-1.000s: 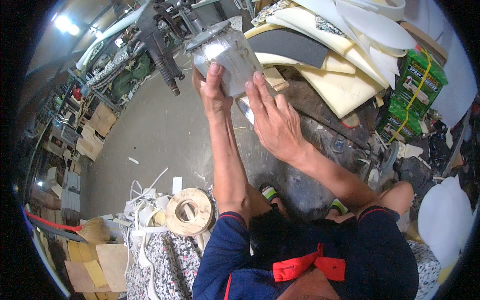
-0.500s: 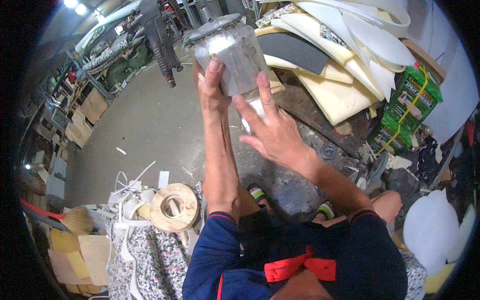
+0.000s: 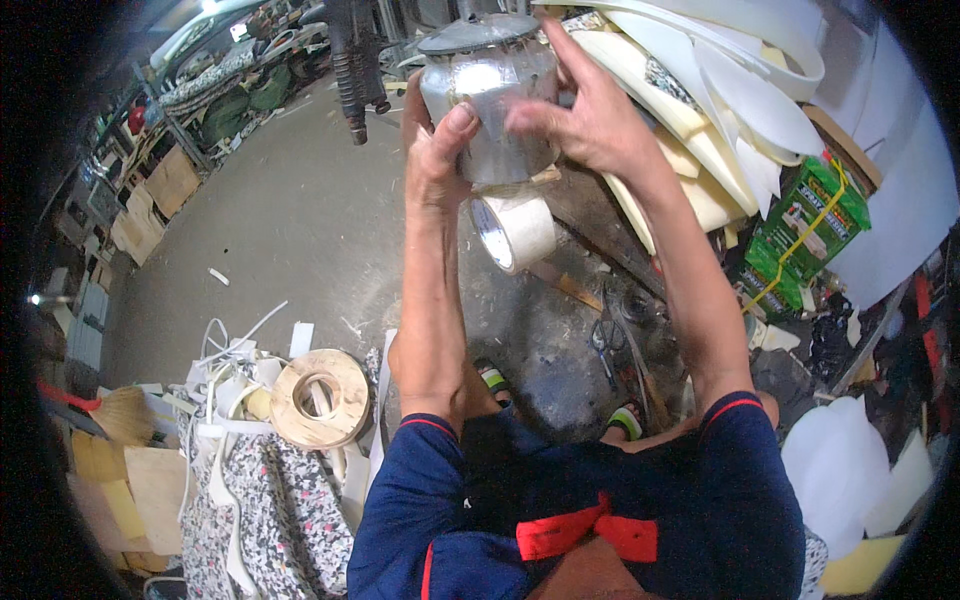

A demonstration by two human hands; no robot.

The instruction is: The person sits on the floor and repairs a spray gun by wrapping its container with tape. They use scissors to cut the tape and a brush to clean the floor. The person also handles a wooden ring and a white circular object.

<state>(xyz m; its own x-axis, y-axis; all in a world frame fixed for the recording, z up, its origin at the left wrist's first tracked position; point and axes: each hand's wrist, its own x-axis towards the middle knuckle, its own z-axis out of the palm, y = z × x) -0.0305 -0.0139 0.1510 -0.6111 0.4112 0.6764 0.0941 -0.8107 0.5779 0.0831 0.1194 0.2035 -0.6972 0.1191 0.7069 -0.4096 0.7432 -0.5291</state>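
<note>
A dull silver metal canister [image 3: 485, 85] with a flat round lid [image 3: 478, 38] is held up at the top centre of the head view. My left hand [image 3: 437, 150] is closed round its left side, thumb across the front. My right hand [image 3: 590, 130] grips the right side, its fingers reaching up by the lid and its thumb against the front. A roll of cream tape [image 3: 520, 232] shows just below the canister, between my forearms. A dark metal machine part [image 3: 352, 70] hangs to the upper left of the canister.
Foam sheets [image 3: 690, 120] are heaped at upper right beside green packs [image 3: 805, 225] with yellow strap. A wooden ring [image 3: 300, 398] rests on scraps and speckled foam [image 3: 260, 510] at lower left. Scissors [image 3: 605, 335] lie low at centre right. A broom [image 3: 125, 415] is at far left.
My right hand has moved from the front of the canister up to its upper right side. The canister sits higher and further right in view, and more of the tape roll shows.
</note>
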